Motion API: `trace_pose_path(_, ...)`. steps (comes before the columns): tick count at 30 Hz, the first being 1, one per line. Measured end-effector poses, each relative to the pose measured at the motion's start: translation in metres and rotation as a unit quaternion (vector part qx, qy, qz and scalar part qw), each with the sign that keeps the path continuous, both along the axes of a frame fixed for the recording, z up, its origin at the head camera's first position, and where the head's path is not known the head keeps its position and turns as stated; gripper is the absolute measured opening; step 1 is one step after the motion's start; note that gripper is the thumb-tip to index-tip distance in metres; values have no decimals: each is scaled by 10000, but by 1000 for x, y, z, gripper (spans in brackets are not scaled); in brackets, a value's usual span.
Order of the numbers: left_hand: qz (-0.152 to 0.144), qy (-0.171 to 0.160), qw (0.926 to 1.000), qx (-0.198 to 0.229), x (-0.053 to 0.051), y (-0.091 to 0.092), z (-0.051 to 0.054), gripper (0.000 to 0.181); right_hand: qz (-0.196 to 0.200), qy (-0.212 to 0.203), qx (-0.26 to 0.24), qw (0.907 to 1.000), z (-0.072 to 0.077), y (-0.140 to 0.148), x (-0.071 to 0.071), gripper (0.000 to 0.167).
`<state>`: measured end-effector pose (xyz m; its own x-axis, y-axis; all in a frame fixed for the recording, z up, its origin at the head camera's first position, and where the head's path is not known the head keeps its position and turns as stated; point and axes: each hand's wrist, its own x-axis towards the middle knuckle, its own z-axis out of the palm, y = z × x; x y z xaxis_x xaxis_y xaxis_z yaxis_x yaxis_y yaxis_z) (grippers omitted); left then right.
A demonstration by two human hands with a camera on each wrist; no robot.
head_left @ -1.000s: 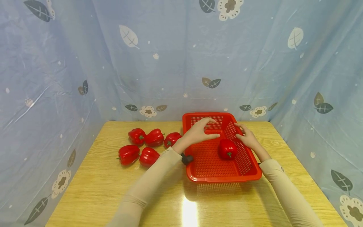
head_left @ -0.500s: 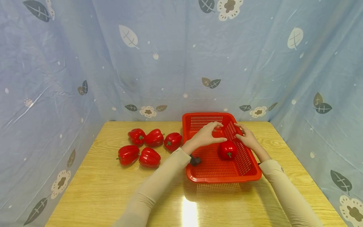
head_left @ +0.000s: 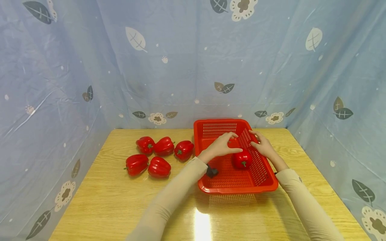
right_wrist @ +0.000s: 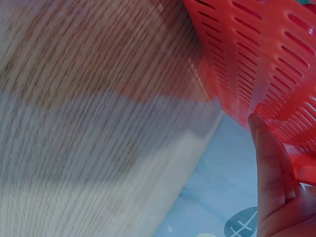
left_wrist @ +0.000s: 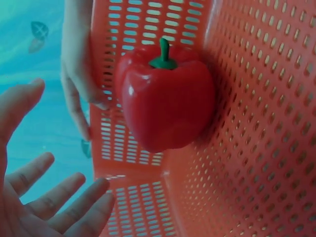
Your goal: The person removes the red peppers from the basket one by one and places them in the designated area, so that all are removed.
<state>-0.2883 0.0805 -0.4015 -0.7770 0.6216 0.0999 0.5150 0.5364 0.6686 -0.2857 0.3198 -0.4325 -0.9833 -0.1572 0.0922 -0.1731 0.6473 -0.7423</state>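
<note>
Over the red plastic basket (head_left: pixel 238 190) hovers my left hand (head_left: pixel 221 146), fingers and thumb spread apart with nothing between them. A red bell pepper (head_left: pixel 243 160) with a green stem sits inside, by the right wall. The left wrist view has this pepper (left_wrist: pixel 167 101) upright against the perforated wall, apart from the left fingers (left_wrist: pixel 54 197). My right hand (head_left: pixel 263 146) pinches the basket's right rim, thumb on the inner side. In the right wrist view, its fingers (right_wrist: pixel 270 168) lie along the outer wall.
Several more red bell peppers lie left of the basket, the nearest pepper (head_left: pixel 184 150) close to its left wall. A wooden table (head_left: pixel 99 201) carries everything. Blue patterned curtains (head_left: pixel 169 67) enclose the back and sides.
My left hand has moved right and slightly down, further over the basket and closer to the pepper inside. My right hand stays on the rim; the basket and peppers have not moved.
</note>
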Motion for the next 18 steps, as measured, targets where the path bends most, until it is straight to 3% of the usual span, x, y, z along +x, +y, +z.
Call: trace_pose_path(18,-535,-142,9947,-861,-9,12,-8,71,-9,-24,57,10000,0,0,0,52)
